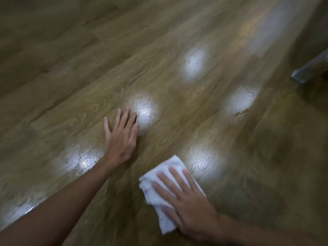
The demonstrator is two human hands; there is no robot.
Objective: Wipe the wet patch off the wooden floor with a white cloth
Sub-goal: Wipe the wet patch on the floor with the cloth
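here there are two hands, one cloth [159,183], one small streak of liquid [241,113] and six bright glare spots on the floor [71,59]. the right hand [188,203] lies flat on top of the cloth, fingers straight and spread wide, pressing it down onto the boards; nothing is curled round the fabric. the cloth is white, folded and crumpled, sitting low in the view and a little right of centre, with its far corner poking out past the fingertips just beside one glare spot. the left hand [121,137] rests palm down on bare wood, up and to the left of the cloth, fingers straight and slightly fanned, holding nothing; its fingertips reach the edge of another glare spot. the left forearm runs in from the lower left corner, the right forearm from the lower right. the streak of liquid lies well apart from the cloth, up and to the right, at the lower rim of a glare spot. a grey metal object [310,70] juts in at the right edge; what it is cannot be told.
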